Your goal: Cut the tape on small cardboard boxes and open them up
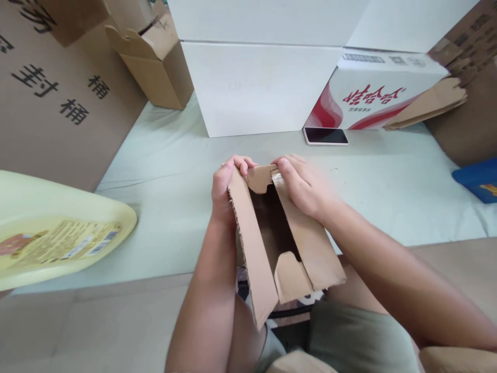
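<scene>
A brown cardboard box (pixel 316 254) is tilted over my lap at the front edge of the table, its flaps spread and its dark inside showing. My left hand (pixel 229 181) is closed round the far left corner, fingers over the flap's edge. On the far right corner my right hand (pixel 297 181) grips the other long flap, thumb on top beside a strip of clear tape. Two short flaps, one at each end, lean partly over the opening. The undersides of both hands' grips are hidden behind the cardboard.
A phone (pixel 326 136) lies beyond my hands, before a red and white carton (pixel 373 93). White boxes (pixel 264 88) stand at the back. An open cardboard box (pixel 166 67) and a large printed carton (pixel 70 103) are left. A yellow bottle (pixel 77 228) juts in; something blue (pixel 479 178) sits right.
</scene>
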The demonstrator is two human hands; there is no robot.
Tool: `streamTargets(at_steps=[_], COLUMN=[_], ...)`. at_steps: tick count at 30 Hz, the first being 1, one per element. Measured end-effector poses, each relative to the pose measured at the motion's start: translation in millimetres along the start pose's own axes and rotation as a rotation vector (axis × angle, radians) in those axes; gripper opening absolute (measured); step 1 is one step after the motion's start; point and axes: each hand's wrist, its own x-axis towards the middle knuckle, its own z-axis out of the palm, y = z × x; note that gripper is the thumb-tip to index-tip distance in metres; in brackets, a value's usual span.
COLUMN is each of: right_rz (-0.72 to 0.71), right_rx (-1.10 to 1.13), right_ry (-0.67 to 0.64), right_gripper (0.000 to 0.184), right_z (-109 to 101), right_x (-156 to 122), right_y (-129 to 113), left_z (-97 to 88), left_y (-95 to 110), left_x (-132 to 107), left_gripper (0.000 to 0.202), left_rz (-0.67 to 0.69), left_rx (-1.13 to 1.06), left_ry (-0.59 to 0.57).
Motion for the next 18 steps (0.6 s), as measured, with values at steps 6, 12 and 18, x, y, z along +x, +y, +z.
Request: streamTargets(at_steps=[6, 12, 18], right_rz=[-0.011, -0.009, -0.009], right_rx=[0.011, 0.012, -0.007], right_ry=[0.004, -0.002, -0.026], right_gripper=[0.050, 0.049, 0.041], right_z=[-0.1, -0.9, -1.9], right_x=[-0.2, -0.8, 0.0], right_y=[0.6, -0.6, -1.6], left_z=[0.9, 2.3, -1.6], left_y=[-4.3, -2.4, -3.1], left_x=[4.2, 4.0, 5.8], left_gripper=[0.044, 0.043, 0.042], left_rz=[0.010, 0.007, 0.000], left_rx=[-0.019, 0.005, 0.013], left_ry=[-0.027, -0.024, -0.041])
